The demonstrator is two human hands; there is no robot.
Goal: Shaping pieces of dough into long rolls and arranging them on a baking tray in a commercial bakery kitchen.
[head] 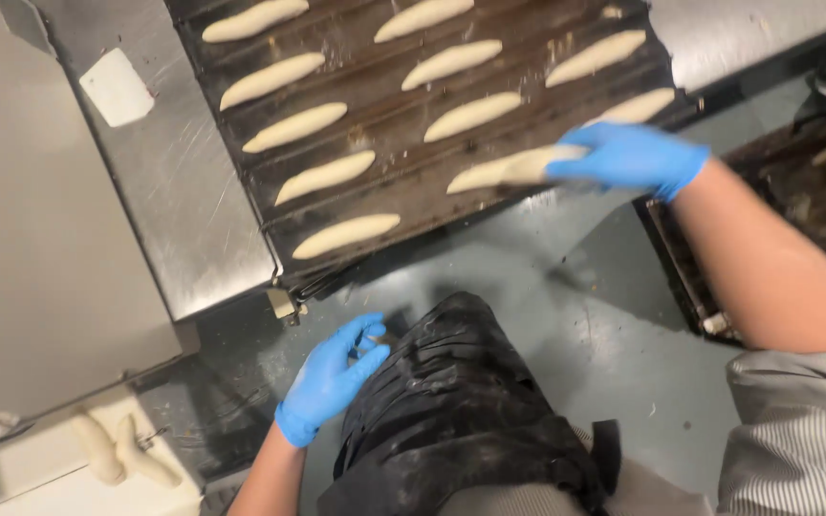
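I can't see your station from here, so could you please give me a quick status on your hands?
Right hand laying a dough stick on the grooved tray. Left hand low, open, beside the dark apron. Nothing in the way.

Both hands wear thin, bright blue disposable gloves that end at the wrist: the left hand (334, 375) low in the middle left of the frame, the right hand (631, 156) in the upper right. Above the gloves both forearms are bare. A short sleeve (800, 430) of pale grey cloth with fine stripes covers the right upper arm at the lower right. A black apron (451, 411), creased and dusted with white flour, hangs at the bottom centre.
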